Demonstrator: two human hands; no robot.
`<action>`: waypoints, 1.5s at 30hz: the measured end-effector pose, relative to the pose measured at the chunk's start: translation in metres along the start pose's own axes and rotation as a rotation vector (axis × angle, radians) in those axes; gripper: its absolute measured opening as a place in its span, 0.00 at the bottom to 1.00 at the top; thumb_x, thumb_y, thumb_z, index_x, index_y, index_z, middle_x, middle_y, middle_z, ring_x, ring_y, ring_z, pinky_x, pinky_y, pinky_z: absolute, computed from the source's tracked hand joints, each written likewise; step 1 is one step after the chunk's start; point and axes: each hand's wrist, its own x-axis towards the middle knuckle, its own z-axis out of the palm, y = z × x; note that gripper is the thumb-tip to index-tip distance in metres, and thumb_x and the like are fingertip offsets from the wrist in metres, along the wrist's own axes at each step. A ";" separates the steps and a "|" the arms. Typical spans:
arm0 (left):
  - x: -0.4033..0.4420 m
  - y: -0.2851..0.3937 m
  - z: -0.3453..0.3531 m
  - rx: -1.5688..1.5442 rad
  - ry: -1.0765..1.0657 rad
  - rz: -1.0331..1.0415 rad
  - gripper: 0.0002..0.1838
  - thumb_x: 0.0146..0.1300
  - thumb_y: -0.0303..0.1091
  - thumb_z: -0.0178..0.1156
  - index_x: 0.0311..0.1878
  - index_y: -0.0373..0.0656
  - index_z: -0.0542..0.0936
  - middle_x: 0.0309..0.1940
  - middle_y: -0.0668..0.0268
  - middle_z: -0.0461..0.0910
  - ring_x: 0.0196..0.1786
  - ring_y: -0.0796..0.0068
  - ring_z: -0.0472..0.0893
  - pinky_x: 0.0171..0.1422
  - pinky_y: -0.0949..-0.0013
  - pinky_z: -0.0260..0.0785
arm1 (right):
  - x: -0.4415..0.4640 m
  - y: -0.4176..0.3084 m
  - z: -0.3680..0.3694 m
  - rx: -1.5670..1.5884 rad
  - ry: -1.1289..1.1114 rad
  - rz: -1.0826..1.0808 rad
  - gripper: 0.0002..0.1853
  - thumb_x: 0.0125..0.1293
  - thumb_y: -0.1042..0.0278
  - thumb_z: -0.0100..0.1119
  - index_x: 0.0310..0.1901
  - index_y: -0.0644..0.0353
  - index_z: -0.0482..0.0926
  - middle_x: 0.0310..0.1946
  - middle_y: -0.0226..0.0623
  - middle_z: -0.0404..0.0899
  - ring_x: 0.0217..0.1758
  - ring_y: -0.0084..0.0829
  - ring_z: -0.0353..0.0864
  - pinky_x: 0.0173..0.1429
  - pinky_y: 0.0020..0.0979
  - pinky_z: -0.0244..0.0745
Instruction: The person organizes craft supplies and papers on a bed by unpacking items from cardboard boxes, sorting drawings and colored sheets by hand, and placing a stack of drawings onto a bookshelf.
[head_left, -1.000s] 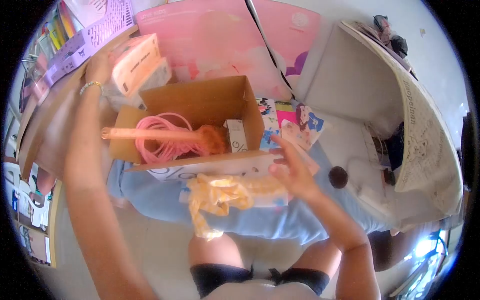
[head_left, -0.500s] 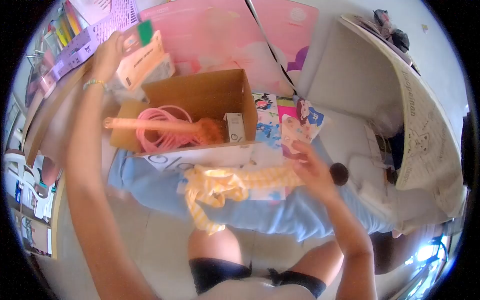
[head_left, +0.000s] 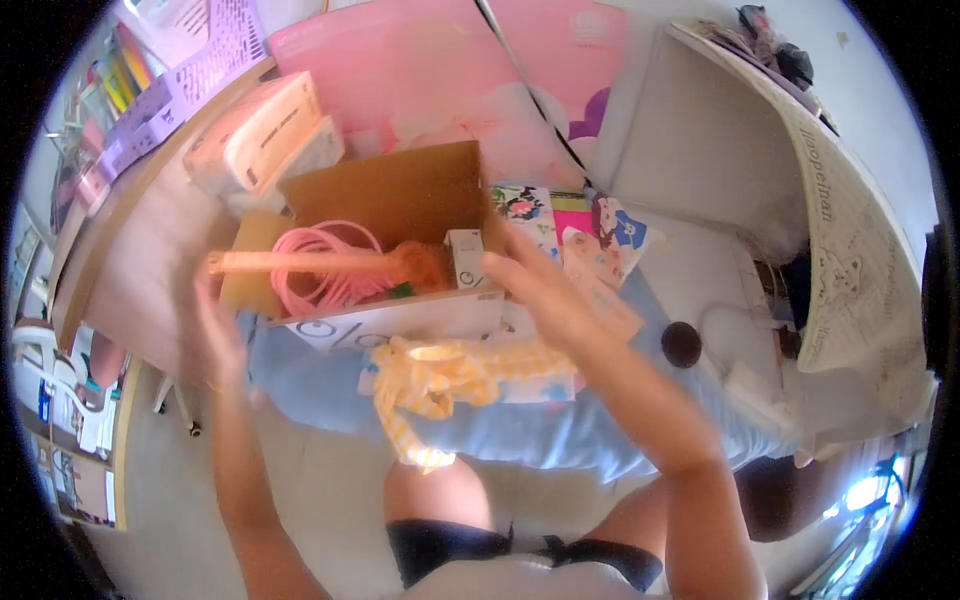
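both hands [head_left: 223, 340] flank an open cardboard box [head_left: 420, 318] marked "o/o".

"Inspector, what is bearing the items?"
"A blue cloth [head_left: 310, 385] is covering the support. An open cardboard box [head_left: 400, 318] is resting there."
"Otherwise?"
"A yellow-and-white cloth [head_left: 440, 378] is lying in front; printed papers [head_left: 600, 262] are lying alongside."

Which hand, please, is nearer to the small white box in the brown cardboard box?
The right hand, close to the small white box at the right end of the brown cardboard box; the left hand is by its left end.
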 end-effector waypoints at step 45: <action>0.123 -0.071 0.061 -0.513 0.338 -0.272 0.23 0.61 0.44 0.53 0.56 0.44 0.65 0.52 0.62 0.70 0.55 0.68 0.70 0.57 0.59 0.66 | -0.038 -0.001 -0.035 -0.880 0.454 -0.750 0.11 0.58 0.69 0.50 0.42 0.62 0.74 0.51 0.43 0.70 0.64 0.44 0.57 0.66 0.43 0.47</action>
